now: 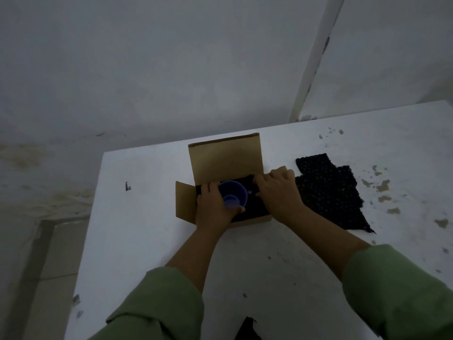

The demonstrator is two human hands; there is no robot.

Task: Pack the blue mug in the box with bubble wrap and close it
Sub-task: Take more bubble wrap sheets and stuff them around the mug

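Dim light, head view looking down on a white tabletop (147, 229) with chipped, stained patches toward its right side.

Cardboard box (186, 204) sits near the middle of the tabletop, open. Rear flap stands up; left flap is folded outward; the right flap is mostly hidden behind the right hand. Inside, the box is lined with dark bubble wrap (255, 207), which shows along the floor and the far inner wall.

Blue mug (234, 193) is inside the box, left of centre, tilted so its open mouth faces the camera. It rests on the dark lining.

Left hand (213, 207) grasps the mug: fingers curl around its left side and the thumb comes under the near rim. The hand lies directly left of and below the mug, partly inside the box.

Right hand (278, 190) is at the right edge of the box, just right of the mug but not touching it. Fingers are curled down over the lining at the box's right wall, gripping it; exactly how much material is pinched cannot be made out.

A loose bubble wrap sheet (331, 192), dark and irregular in outline, lies flat on the tabletop right of the box, partly under the right wrist.

Both forearms wear green sleeves (397, 290), pushed back from the wrists.
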